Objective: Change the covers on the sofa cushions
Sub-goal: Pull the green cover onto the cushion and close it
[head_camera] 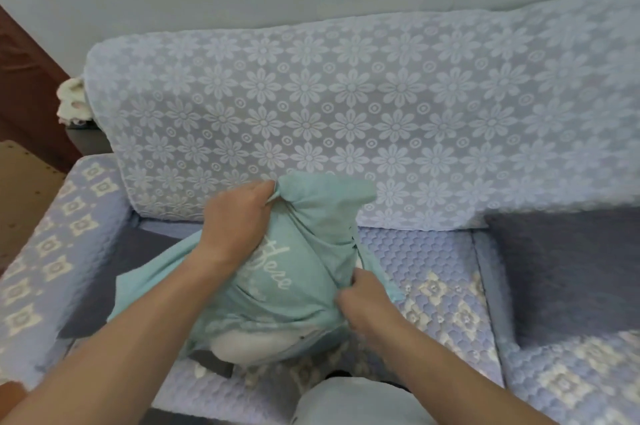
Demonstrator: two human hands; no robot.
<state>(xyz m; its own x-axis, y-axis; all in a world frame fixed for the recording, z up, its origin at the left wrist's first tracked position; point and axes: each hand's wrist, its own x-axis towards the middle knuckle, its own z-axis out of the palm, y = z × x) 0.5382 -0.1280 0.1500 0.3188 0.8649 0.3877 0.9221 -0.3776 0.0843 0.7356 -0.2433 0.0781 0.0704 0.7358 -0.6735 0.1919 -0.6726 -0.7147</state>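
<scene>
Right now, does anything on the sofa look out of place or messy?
Yes. The teal cover is bunched and twisted, gripped by both hands, with the white cushion insert bulging out below. The lace throw sags unevenly along the backrest.

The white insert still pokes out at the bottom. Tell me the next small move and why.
Probably pull the teal cover further off, away from the white insert. The left hand grips the bunched top corner, the right hand pinches the side edge, and the insert bulges from the cover's open end, so removal looks underway; fitting it on can't be excluded.

Two bare forearms reach forward, left hand [239, 217] fisted high, right hand [363, 300] pinching lower, both gripping fabric.
</scene>
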